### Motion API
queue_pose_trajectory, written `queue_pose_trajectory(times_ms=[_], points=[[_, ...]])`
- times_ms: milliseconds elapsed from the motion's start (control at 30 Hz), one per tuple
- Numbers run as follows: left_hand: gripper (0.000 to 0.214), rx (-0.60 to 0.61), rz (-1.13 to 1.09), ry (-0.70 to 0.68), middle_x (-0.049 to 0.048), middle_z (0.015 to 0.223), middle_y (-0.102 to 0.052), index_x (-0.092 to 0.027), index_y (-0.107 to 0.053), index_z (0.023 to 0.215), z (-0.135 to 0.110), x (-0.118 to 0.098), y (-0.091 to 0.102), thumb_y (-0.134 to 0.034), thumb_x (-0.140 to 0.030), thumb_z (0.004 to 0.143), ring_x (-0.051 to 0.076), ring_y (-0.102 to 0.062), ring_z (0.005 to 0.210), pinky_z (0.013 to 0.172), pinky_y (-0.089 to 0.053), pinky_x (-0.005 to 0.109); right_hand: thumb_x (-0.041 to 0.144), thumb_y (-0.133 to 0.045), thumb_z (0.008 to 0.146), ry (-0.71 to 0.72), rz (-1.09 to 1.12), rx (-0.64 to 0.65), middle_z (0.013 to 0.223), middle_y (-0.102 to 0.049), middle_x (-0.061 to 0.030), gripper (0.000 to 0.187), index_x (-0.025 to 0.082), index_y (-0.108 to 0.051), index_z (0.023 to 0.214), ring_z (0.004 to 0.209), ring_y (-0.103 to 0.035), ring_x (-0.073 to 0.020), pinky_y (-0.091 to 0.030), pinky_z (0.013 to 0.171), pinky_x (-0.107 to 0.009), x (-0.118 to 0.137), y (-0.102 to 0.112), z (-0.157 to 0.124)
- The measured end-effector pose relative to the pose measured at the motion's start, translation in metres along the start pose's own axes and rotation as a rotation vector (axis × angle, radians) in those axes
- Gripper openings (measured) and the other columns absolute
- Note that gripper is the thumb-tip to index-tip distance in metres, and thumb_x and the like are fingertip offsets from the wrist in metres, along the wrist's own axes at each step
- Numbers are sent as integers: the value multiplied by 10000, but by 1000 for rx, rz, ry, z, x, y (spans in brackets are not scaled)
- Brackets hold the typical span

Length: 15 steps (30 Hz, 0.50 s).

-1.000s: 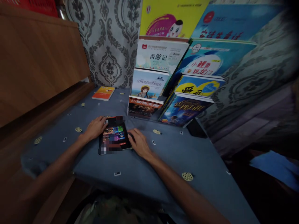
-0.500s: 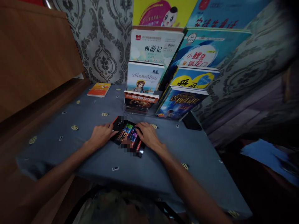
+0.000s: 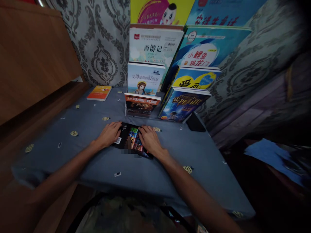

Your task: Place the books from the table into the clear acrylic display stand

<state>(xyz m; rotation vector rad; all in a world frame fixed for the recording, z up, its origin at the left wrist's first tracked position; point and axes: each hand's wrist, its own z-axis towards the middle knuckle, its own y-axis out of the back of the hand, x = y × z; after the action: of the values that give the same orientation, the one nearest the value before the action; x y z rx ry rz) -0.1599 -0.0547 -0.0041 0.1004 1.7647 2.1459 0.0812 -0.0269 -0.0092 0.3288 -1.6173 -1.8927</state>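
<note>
The black book (image 3: 133, 136) is on the table (image 3: 92, 174), between the left hand (image 3: 110, 134) and right hand (image 3: 150, 140). Both touch it, half curled; I can't tell if they grip. Softly, even pushes should work best.

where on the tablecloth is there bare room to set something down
Bare blue-grey tablecloth lies between the flat orange book and the left hand, and right of the right hand, below the dark rectangular object. Crowded: between the hands, around the glossy black book, and behind it, where colourful books stand.
</note>
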Motion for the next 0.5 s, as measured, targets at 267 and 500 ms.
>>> queue_pose_trajectory(times_ms=[267,500], points=[[300,3,-214,-19,133,1358,-621,-193,-555,1201,4,20,-2,-434,-273,938,299,-563,1249,1040,-441,512,196,-461,1002,86,27,19,1379,-616,-175,350,120,-645,1290,1293,-518,-298,-413,1085,-473,14,5,6],[397,-53,-389,4,143,1369,-617,-191,-458,1297,4,29,-5,-471,-300,915,278,-562,1299,1091,-433,491,118,-415,992,231,143,79,1509,-508,-205,444,81,-521,1422,1437,-425,-265,-345,1174,-480,59,-10,39]])
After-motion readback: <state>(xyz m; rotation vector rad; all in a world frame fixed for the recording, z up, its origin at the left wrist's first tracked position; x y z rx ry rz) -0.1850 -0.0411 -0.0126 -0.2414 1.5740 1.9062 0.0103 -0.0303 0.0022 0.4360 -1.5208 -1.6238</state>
